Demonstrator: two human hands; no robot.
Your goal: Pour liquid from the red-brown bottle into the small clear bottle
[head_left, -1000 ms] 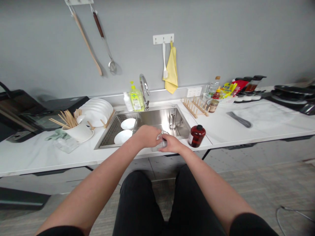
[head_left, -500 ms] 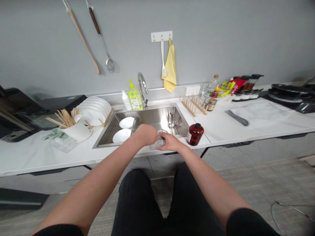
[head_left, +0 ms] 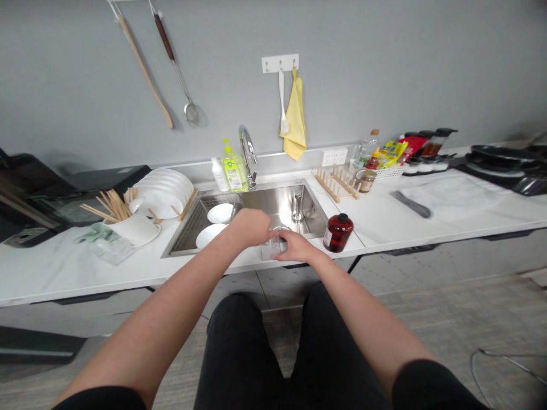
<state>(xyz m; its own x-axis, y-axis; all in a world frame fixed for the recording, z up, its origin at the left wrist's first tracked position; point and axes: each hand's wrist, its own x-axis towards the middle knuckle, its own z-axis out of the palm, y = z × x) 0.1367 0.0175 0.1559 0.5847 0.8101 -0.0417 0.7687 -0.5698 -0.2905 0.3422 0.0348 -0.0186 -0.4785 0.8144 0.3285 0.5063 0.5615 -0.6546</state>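
Note:
A clear glass container (head_left: 269,249) stands at the front rim of the sink. My right hand (head_left: 294,247) wraps round its right side, fingers closed on it. Just left of and above the glass, my left hand (head_left: 255,226) is curled with its back to me, the thumb side close to the glass's top. Whatever its fingers hold is hidden. A dark red bottle with a black cap (head_left: 339,233) stands on the counter to the right of my right hand. Behind my left hand, white bowls (head_left: 220,213) sit in the left part of the steel sink (head_left: 314,212).
The faucet (head_left: 248,154) rises behind the sink, beside a yellow-green soap bottle (head_left: 234,169). At left are a plate rack with white plates (head_left: 164,191) and a white holder of chopsticks (head_left: 134,226). To the right, a wooden rack (head_left: 338,185) and jars line the back.
My left hand has shifted slightly up and left, showing more of the glass container. My right hand keeps its hold in about the same place.

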